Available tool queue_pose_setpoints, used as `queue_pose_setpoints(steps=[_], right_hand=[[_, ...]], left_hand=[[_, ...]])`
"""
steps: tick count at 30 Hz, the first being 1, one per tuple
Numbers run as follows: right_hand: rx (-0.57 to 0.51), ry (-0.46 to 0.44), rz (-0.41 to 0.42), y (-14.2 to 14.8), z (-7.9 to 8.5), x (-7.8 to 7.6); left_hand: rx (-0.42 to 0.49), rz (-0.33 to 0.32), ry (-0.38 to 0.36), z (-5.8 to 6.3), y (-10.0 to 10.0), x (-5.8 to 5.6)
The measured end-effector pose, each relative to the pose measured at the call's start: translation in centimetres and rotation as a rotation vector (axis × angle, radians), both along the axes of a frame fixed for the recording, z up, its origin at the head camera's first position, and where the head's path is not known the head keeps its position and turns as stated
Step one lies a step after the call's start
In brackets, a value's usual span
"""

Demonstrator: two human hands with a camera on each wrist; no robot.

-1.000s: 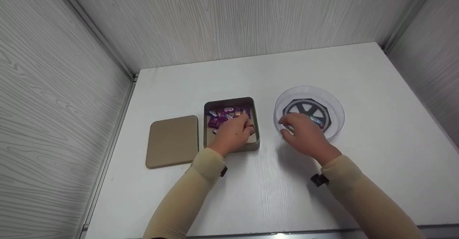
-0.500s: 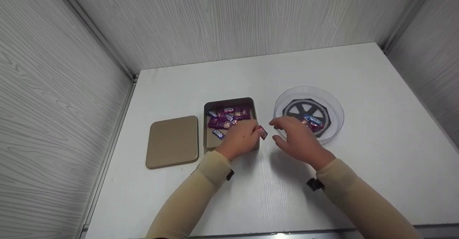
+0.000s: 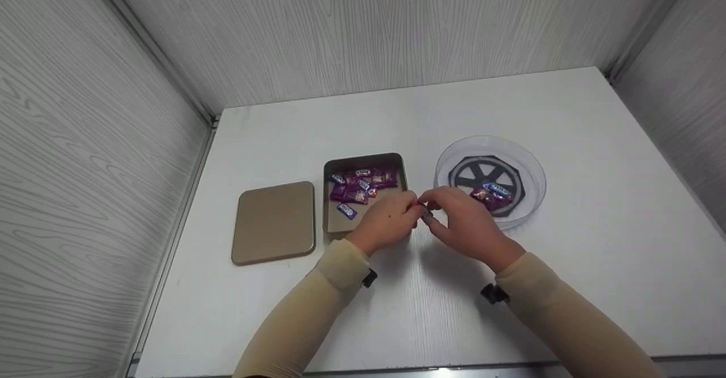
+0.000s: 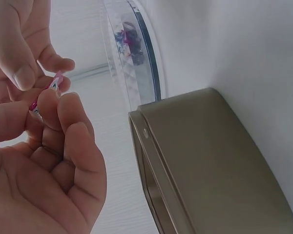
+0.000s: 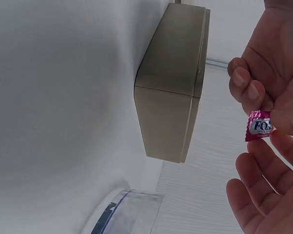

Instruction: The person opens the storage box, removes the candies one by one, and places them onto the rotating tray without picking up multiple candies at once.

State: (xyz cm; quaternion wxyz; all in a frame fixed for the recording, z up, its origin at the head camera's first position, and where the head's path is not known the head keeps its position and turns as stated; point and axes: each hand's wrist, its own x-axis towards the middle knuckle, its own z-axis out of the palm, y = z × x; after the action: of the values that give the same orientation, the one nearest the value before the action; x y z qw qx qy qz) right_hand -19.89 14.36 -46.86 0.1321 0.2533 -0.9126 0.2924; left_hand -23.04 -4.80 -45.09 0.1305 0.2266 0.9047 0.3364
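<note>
A small pink-wrapped candy [image 5: 260,126] is between my two hands, just off the right edge of the square tin [image 3: 334,234]. My left hand [image 3: 388,219] pinches one end of it between thumb and index finger, as the left wrist view shows. My right hand [image 3: 468,225] is at the candy's other end, fingers gently bent and fingertips right at the wrapper. Its thumb [image 4: 24,77] stands a little off the candy in the left wrist view. Inside the tin lie several purple and blue wrapped candies [image 3: 354,188].
To the tin's left, its gold lid [image 3: 273,223] lies flat. A clear round bowl [image 3: 533,168] stands right of the tin, with a few wrapped candies [image 3: 493,194] and a dark wheel-like pattern in its bottom. Pale wood-grain panels [image 3: 363,37] enclose the white table's back and sides.
My left hand has lifted a candy out of the tin and moved right with it. My right hand has come left from over the bowl, bringing the fingertips together.
</note>
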Motion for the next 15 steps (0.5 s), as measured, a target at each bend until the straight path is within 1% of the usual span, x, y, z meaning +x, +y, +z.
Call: queue_pose_setpoints(steps=[4, 8, 11, 15], right_hand=[[0.003, -0.014, -0.020, -0.07, -0.17, 0.04], [0.001, -0.022, -0.029, -0.17, -0.27, 0.15], [0.002, -0.014, -0.027, -0.24, -0.43, 0.17], [0.006, 0.019, -0.022, -0.27, -0.61, 0.12]], left_hand=[[0.038, -0.022, -0.036, -0.04, 0.20, 0.09], [0.075, -0.022, -0.075, 0.03, 0.23, 0.15], [0.085, -0.012, -0.086, 0.04, 0.19, 0.17], [0.087, -0.004, -0.087, -0.13, 0.24, 0.12]])
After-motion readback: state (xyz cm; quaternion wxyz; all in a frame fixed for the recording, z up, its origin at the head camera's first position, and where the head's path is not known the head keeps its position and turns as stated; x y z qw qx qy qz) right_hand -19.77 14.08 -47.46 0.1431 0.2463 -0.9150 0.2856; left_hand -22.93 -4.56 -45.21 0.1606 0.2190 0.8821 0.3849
